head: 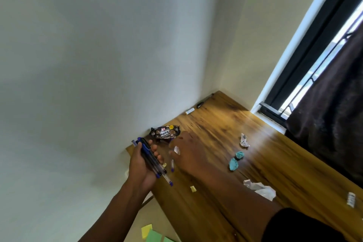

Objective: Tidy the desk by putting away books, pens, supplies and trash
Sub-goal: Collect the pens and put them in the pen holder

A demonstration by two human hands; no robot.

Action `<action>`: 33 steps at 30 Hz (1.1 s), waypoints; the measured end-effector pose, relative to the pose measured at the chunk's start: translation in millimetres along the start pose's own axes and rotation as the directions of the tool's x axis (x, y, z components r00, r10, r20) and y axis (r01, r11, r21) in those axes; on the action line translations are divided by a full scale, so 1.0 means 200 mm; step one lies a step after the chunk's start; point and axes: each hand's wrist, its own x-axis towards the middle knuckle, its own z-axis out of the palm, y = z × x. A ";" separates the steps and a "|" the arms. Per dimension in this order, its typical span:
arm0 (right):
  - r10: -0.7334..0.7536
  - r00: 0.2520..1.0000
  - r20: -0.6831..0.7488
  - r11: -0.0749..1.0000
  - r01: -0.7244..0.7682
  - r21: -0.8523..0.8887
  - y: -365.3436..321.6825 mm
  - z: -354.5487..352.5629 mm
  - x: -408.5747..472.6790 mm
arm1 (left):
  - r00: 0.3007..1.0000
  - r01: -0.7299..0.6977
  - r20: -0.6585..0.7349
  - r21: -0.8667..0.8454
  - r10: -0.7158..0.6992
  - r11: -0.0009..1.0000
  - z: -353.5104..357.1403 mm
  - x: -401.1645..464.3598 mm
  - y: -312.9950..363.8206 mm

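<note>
Several pens [152,160] lying bunched in left hand [140,165], fingers curling round | right hand [187,152] reaching, grip unclear | light, slick barrels; holding mid-length.

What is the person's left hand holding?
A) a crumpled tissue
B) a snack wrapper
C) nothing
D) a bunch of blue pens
D: the left hand is closed around several blue pens, while the snack wrapper lies on the desk.

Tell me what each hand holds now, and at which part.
The left hand grips a bundle of blue pens around their middle. The right hand pinches a small clear piece at its fingertips; what it is cannot be told.
</note>
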 end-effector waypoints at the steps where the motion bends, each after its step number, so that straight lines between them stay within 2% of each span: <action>1: -0.034 0.999 0.009 0.999 0.034 -0.011 -0.02 0.03 0.02 | 1.000 0.000 -0.013 -0.010 0.000 1.000 -0.02 0.00 0.02; 4: -0.082 0.997 0.018 0.993 0.083 -0.089 -0.04 0.10 0.06 | 0.999 0.013 -0.033 -0.019 -0.014 1.000 -0.06 -0.02 0.07; 11: 0.020 1.000 0.022 0.957 -0.013 -0.289 0.03 0.18 0.10 | 0.999 0.038 -0.019 -0.016 -0.038 0.999 -0.09 -0.03 0.08; 18: 0.115 0.993 0.009 0.923 -0.103 -0.371 0.03 0.19 0.15 | 1.000 0.004 -0.015 0.055 -0.003 0.998 -0.06 0.01 0.06; 22: 0.282 0.957 0.069 0.932 -0.256 -0.256 0.03 0.19 0.17 | 1.000 0.011 -0.025 0.062 -0.010 0.998 -0.05 0.02 0.04; 28: 0.544 0.802 0.248 0.836 -0.543 -0.076 0.09 0.10 0.23 | 0.999 0.031 -0.031 0.084 -0.029 0.996 -0.02 0.00 -0.01; 33: 0.604 0.737 0.303 0.728 -0.665 0.167 0.13 0.01 0.22 | 0.999 0.054 -0.003 0.106 -0.054 0.993 0.01 0.00 -0.04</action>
